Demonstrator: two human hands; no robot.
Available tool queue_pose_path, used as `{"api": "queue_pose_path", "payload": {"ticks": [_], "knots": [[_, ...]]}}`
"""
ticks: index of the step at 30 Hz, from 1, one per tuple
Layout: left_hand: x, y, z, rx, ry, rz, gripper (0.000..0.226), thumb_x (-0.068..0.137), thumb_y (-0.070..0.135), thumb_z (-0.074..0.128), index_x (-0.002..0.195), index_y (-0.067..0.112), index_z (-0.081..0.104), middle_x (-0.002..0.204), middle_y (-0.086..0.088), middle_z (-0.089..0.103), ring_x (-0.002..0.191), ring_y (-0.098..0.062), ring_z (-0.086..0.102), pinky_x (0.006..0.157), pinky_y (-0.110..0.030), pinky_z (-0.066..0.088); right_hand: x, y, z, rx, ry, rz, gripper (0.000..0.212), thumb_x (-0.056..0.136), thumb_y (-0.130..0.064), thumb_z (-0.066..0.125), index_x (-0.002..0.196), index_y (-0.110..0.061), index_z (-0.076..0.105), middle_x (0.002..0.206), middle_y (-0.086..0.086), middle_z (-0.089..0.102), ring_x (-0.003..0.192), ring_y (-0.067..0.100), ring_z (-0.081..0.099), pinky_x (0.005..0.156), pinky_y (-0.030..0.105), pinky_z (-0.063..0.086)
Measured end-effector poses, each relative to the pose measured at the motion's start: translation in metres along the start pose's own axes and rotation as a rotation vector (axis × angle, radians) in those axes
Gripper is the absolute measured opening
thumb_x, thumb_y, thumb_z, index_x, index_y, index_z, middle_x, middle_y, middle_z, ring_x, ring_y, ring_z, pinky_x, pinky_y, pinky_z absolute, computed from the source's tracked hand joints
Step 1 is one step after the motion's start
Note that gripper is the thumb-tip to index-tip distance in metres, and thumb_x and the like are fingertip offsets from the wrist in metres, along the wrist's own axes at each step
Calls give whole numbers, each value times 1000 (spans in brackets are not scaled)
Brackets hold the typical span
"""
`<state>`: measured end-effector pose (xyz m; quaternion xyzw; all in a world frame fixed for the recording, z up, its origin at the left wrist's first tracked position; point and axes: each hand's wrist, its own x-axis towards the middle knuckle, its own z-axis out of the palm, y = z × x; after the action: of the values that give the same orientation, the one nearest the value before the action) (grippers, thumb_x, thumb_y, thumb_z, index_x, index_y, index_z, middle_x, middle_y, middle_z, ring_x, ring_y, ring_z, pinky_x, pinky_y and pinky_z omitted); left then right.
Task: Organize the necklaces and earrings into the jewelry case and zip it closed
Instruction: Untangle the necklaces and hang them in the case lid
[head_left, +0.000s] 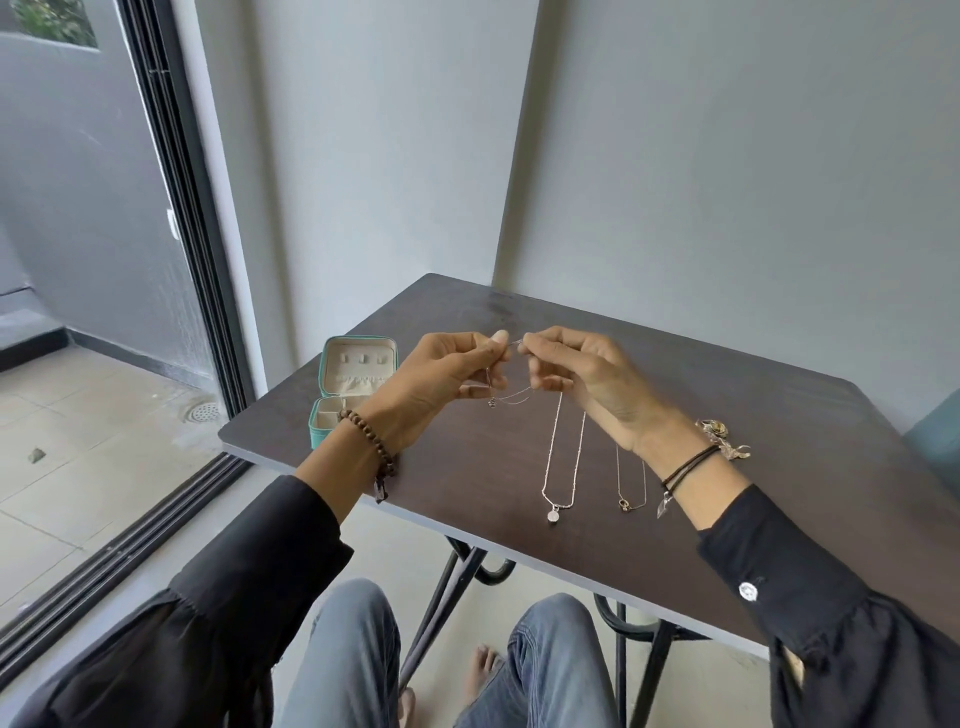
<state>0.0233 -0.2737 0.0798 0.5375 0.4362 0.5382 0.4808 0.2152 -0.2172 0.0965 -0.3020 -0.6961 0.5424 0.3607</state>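
Above the dark table (727, 441), left hand (441, 379) and right hand (587, 379) pinch a thin silver necklace (492, 402) between fingertips, its tiny pendant dangling; the open teal jewelry case (318, 434) stands far left.

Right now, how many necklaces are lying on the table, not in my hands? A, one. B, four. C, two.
C: the pale-pendant necklace and the gold-pendant necklace lie on the table, while the left hand and right hand pinch a third necklace.
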Motion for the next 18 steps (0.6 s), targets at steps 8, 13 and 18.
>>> {"api": "queue_pose_path", "payload": {"ticks": [8, 13, 18], "knots": [[5, -6, -50, 41, 127, 25, 31, 102, 38, 58, 97, 9, 67, 89, 0, 69, 89, -11, 67, 93, -34, 52, 56, -4, 43, -33, -49, -9, 19, 98, -25, 66, 101, -7, 73, 81, 3, 66, 81, 17, 63, 86, 33, 48], [13, -16, -90, 78, 223, 13, 38, 102, 42, 56, 104, 7, 70, 94, -3, 72, 90, -10, 68, 89, -33, 52, 94, 5, 75, -49, -108, -11, 15, 97, -23, 67, 99, -10, 74, 83, 3, 68, 81, 14, 64, 82, 28, 50], [15, -27, -128, 140, 346, 10, 46, 102, 43, 55, 107, -1, 70, 100, -5, 75, 96, -13, 68, 94, -33, 51, 125, 20, 103, -67, -132, 7, 19, 98, -22, 67, 103, -4, 73, 85, 2, 70, 81, 11, 67, 83, 27, 51]]}}
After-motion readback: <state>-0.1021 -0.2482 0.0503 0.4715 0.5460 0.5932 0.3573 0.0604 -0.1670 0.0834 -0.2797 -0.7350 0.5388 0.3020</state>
